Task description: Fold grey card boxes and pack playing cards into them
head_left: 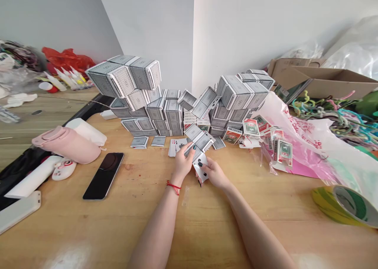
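Both hands meet over the middle of the wooden table (206, 222). My left hand (182, 163), with a red string on the wrist, grips a fan of grey-backed playing cards (198, 140). My right hand (213, 173) pinches a single white card (202, 168) showing a black spade, right under that fan. Behind them rises a big heap of grey-backed card decks (153, 100), some stacked, some tilted. A few loose cards (176, 146) lie face up just left of my left hand.
A black phone (104, 175), a pink bottle (69, 144) and white rolls (31, 180) lie at the left. Boxed decks (251, 128) and a pink plastic bag (298, 143) sit at the right, with a green tape roll (345, 204) and cardboard boxes (325, 82) beyond.
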### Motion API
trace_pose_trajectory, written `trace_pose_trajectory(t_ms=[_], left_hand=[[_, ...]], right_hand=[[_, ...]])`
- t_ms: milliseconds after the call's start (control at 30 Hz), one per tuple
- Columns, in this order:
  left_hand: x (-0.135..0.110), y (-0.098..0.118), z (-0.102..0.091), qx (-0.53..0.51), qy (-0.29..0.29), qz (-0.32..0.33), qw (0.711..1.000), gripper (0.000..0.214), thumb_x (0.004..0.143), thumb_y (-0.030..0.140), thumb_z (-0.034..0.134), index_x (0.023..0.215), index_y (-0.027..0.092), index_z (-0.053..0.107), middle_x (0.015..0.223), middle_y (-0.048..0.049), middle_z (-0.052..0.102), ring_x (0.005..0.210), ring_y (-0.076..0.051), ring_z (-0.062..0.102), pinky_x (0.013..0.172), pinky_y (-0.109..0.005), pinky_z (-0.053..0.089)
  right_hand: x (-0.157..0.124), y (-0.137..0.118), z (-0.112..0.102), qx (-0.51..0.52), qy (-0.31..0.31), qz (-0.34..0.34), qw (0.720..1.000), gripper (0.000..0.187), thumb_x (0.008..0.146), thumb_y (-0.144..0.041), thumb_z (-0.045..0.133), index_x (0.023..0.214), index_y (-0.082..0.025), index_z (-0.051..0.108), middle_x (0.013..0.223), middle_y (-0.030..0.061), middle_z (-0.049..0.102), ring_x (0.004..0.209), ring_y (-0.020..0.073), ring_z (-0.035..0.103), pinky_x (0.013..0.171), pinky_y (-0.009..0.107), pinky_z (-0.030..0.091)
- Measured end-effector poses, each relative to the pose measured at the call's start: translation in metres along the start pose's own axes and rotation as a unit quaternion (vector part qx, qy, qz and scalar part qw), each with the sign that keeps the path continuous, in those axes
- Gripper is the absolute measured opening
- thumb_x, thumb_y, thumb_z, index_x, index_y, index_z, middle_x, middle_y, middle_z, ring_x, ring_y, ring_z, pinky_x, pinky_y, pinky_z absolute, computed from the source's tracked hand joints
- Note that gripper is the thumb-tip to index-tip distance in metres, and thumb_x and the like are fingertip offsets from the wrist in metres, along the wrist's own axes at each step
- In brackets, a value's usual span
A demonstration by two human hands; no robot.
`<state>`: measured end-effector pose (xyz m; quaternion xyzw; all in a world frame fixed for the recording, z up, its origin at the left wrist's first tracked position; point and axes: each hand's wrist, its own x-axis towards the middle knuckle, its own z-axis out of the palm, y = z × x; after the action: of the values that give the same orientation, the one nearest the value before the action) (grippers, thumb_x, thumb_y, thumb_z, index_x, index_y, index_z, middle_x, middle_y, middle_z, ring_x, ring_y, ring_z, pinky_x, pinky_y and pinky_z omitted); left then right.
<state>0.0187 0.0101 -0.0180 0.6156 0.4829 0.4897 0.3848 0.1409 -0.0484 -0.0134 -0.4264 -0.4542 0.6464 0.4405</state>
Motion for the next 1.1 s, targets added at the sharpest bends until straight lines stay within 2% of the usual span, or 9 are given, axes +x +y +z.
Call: trace_pose_trajectory(t_ms=[367,600,767,933,1033,1100], left_hand=[[0.0001,0.0014,0.0003,0.0,0.013,0.0,1.0,0.034,0.079,0.035,0.05,0.105,0.015,0.058,0.109,-0.0104,0.061,0.103,-0.02,0.054,0.092,-0.034,0.041],[0.001,0.0021,-0.0002,0.0,0.012,0.004,1.0,0.034,0.079,0.034,0.05,0.106,0.014,0.059,0.107,-0.011,0.061,0.102,-0.019,0.055,0.09,-0.032,0.042],[0.0003,0.0033,-0.0016,0.007,-0.025,0.015,1.0,0.032,0.079,0.033,0.051,0.103,0.015,0.061,0.104,-0.01,0.063,0.099,-0.019,0.057,0.087,-0.031,0.044],[0.0004,0.0064,-0.0005,0.001,-0.027,0.008,1.0,0.032,0.078,0.035,0.052,0.102,0.015,0.061,0.102,-0.0094,0.064,0.095,-0.019,0.058,0.082,-0.03,0.046],[0.0016,0.0067,-0.0015,-0.007,-0.028,-0.012,1.0,0.034,0.078,0.037,0.051,0.101,0.015,0.062,0.099,-0.009,0.065,0.088,-0.018,0.06,0.076,-0.029,0.048],[0.0029,0.0061,-0.0037,-0.014,-0.009,-0.017,1.0,0.033,0.078,0.037,0.051,0.101,0.015,0.062,0.099,-0.0092,0.065,0.089,-0.019,0.06,0.077,-0.029,0.047]], right_hand=[[-0.0018,-0.0026,0.0009,-0.023,0.0,0.003,1.0,0.024,0.079,-0.042,0.047,0.078,-0.019,0.038,0.058,-0.0032,0.057,0.037,0.0089,0.05,0.032,0.02,0.041],[-0.0015,-0.0008,-0.0023,-0.059,0.01,-0.002,0.998,0.022,0.079,-0.039,0.046,0.076,-0.019,0.039,0.054,-0.0036,0.055,0.034,0.0077,0.047,0.029,0.017,0.036],[-0.0015,-0.0015,-0.0019,-0.081,0.01,-0.005,0.997,0.017,0.079,-0.035,0.045,0.075,-0.019,0.04,0.051,-0.0052,0.054,0.03,0.0058,0.043,0.027,0.015,0.031],[-0.0017,-0.0032,0.0,-0.038,0.008,-0.006,0.999,0.022,0.078,-0.038,0.049,0.075,-0.018,0.042,0.054,-0.0028,0.058,0.032,0.0081,0.048,0.029,0.018,0.038],[-0.0021,-0.0044,-0.0028,0.009,0.0,0.01,1.0,0.027,0.074,-0.039,0.056,0.081,-0.016,0.045,0.066,0.0034,0.064,0.041,0.0125,0.057,0.032,0.021,0.043],[-0.0029,-0.0052,-0.0064,0.054,-0.016,0.029,0.998,0.031,0.071,-0.036,0.061,0.088,-0.014,0.046,0.077,0.0085,0.066,0.051,0.0162,0.062,0.038,0.024,0.048]])
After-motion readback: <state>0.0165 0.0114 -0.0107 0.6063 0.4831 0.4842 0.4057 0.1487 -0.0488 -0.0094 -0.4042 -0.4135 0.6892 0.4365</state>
